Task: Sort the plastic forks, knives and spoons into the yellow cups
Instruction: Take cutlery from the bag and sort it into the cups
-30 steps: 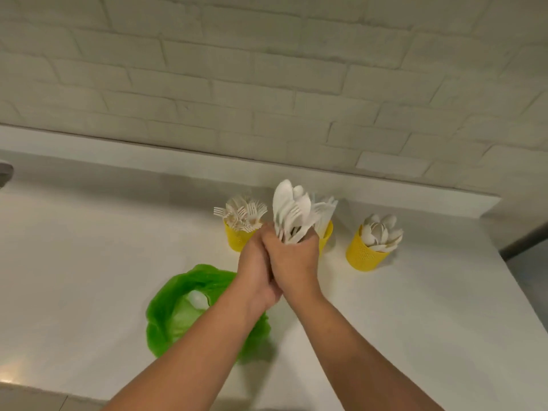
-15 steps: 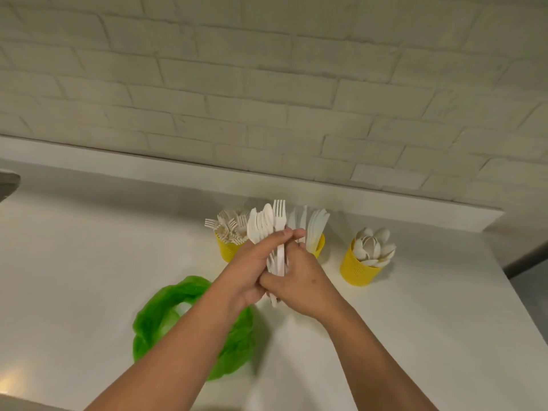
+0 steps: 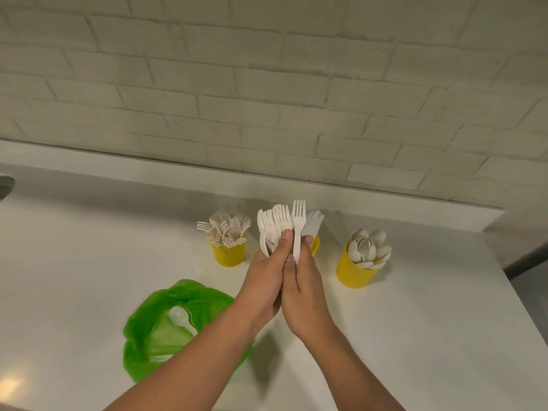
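My left hand [image 3: 264, 280] grips a bunch of white plastic cutlery [image 3: 272, 226], mostly forks with a spoon among them. Pressed against it, my right hand [image 3: 305, 286] pinches a single white fork [image 3: 297, 229] that stands a little higher than the bunch. Three yellow cups stand behind: the left cup [image 3: 227, 254] is full of forks, the middle cup [image 3: 315, 244] is mostly hidden behind my hands with knives [image 3: 312, 225] sticking out, and the right cup [image 3: 355, 269] holds spoons.
A green plastic bag [image 3: 166, 324] lies open on the white counter [image 3: 89, 262] at the lower left, with a white spoon [image 3: 180, 317] inside. A brick wall and low ledge run behind the cups. The counter's edge falls away at the right.
The bunch has been turned so the fork heads face me. My right hand now pinches one fork apart from the bunch, and both hands have shifted slightly.
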